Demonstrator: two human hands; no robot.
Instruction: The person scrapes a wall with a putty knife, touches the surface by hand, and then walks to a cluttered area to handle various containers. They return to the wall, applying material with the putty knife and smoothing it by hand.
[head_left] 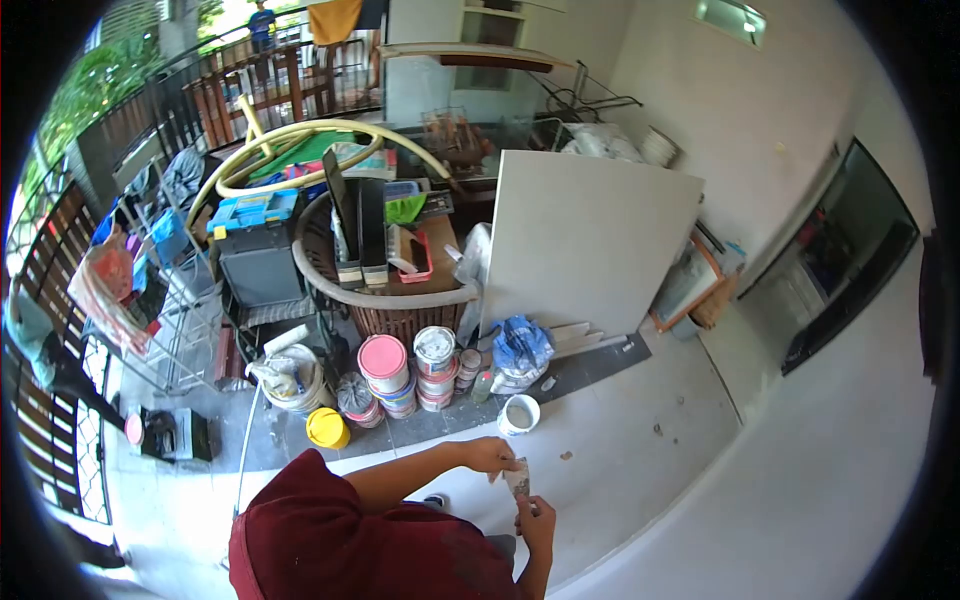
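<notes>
My left hand (489, 456) reaches across from the left, its fingers closed on the upper end of a small flat grey-brown piece (519, 478). Below it, my right hand (537, 517) pinches the lower end of the same piece. Its surface looks worn or smeared, and its exact kind is too small to tell. Just beyond my hands, a white bucket (519, 415) stands upright on the floor, with greyish stuff inside. The maroon sleeve and shirt (320, 535) fill the bottom of the view.
Paint tins (384, 362), a yellow-lidded tub (328, 428) and a pail with a roller (292, 375) line the dark tiles. Behind them stand a cluttered wicker basket (385, 298) and a leaning pale board (590, 240). Two people appear by the railings at left and far back.
</notes>
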